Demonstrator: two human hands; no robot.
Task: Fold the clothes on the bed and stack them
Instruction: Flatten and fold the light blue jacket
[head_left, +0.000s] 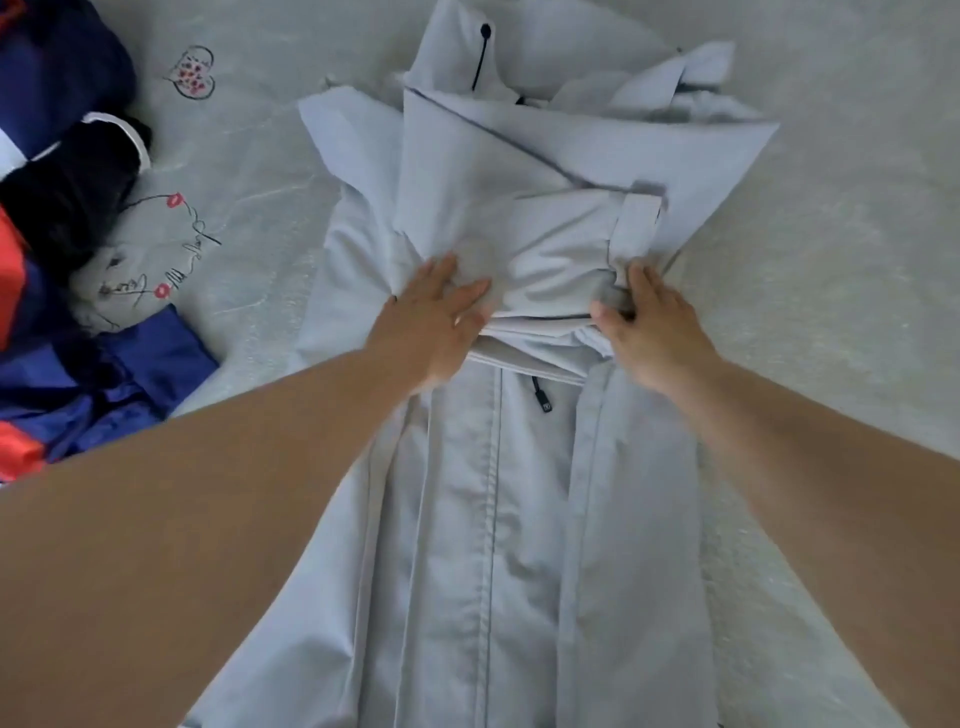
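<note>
Pressing a pale blue jacket (498, 467) spread along the bed (831, 260), the left hand (441, 322) lies flat on the bunched fold while the right hand (649, 327) pinches its edge; smoothing outward first would likely keep the fold square.

Jacket (519, 493) lies on the bed (831, 260), running from 6 o'clock toward 12 o'clock, its far part bunched over the near part. Left hand (436, 322) and right hand (654, 332) rest side by side on the bunched fold at centre. Heap of clothes (67, 234) lies on the bed at 9 o'clock, apart from the jacket.
</note>
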